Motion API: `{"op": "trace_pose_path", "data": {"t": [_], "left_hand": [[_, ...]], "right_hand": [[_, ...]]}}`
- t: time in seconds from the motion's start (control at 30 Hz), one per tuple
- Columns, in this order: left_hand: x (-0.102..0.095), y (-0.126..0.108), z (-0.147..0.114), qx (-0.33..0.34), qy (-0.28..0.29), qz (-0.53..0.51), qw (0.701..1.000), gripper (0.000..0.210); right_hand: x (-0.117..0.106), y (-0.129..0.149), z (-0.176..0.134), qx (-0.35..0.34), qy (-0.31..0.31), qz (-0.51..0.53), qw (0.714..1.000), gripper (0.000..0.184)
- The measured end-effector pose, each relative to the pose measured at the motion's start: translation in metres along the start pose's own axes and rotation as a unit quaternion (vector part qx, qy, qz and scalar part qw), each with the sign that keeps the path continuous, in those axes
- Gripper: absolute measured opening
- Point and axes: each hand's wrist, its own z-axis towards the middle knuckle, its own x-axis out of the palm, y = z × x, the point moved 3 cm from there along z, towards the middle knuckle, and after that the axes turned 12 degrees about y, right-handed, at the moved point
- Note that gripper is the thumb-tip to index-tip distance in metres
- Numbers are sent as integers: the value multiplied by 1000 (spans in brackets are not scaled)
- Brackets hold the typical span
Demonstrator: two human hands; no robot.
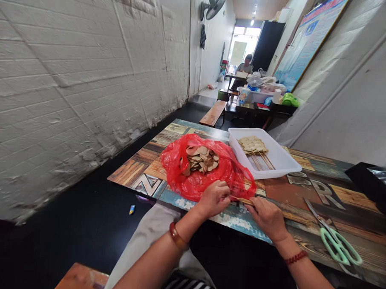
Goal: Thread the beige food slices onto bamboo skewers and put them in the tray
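My right hand (268, 217) is closed around thin wooden skewers (244, 201) at the table's near edge. Close beside it, my left hand (214, 198) is closed too, with its fingers curled toward the skewers' other end. What lies inside the left fingers is too small to make out. Just beyond my hands an open red plastic bag (181, 182) holds a heap of thin, pale brown flat slices (202, 158). Behind the bag, a white plastic tray (283, 167) contains slices threaded on skewers (253, 146), the bare sticks pointing toward me.
Scissors with green handles (340, 247) lie on the patterned table (141, 165) at right, near a black box (370, 186). A wooden bench (213, 113) stands beyond. Farther back, a person (246, 66) sits by a table with bags. A white wall (87, 71) runs along the left.
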Motion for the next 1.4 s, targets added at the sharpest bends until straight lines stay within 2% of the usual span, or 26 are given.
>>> {"op": "trace_pose_path", "data": {"t": [0.17, 0.33, 0.43, 0.5, 0.63, 0.73, 0.83, 0.97, 1.03, 1.13, 1.23, 1.33, 1.4], "left_hand": [[-47, 22, -24, -80, -95, -165, 978, 13], [-93, 45, -65, -154, -251, -290, 910, 13], [-106, 48, -81, -161, -329, -336, 867, 11], [-108, 46, -86, -162, -348, -351, 854, 10], [-104, 38, -89, -168, -328, -330, 869, 11], [-100, 33, -90, -189, -305, -271, 893, 11], [-95, 29, -88, -202, -288, -224, 909, 12], [-87, 18, -78, -182, -232, -182, 938, 12], [-85, 14, -74, -168, -198, -165, 952, 11], [-89, 14, -73, -161, -176, -149, 960, 12], [-93, 21, -73, -170, -170, -149, 959, 12], [-94, 33, -70, -189, -172, -160, 953, 11], [-94, 43, -65, -201, -191, -177, 944, 11]], "right_hand": [[3, -3, 0, 15, -3, -12, 1000, 30], [9, -4, -1, 41, -6, -37, 998, 31], [12, -6, 1, 59, -1, -36, 998, 31], [14, -8, 2, 64, 13, -29, 997, 30], [12, -10, 1, 56, 3, -19, 998, 30], [2, 5, -1, -10, -37, 32, 999, 22], [-16, 32, 5, -75, -54, 104, 990, 20], [-42, 66, 38, -99, -81, 144, 981, 29], [-47, 79, 61, -95, -63, 151, 982, 29], [-40, 96, 86, -128, -14, 181, 975, 25], [-26, 109, 97, -152, 10, 245, 957, 24], [-10, 110, 106, -126, 7, 336, 933, 22], [1, 101, 116, -82, 5, 400, 913, 22]]}}
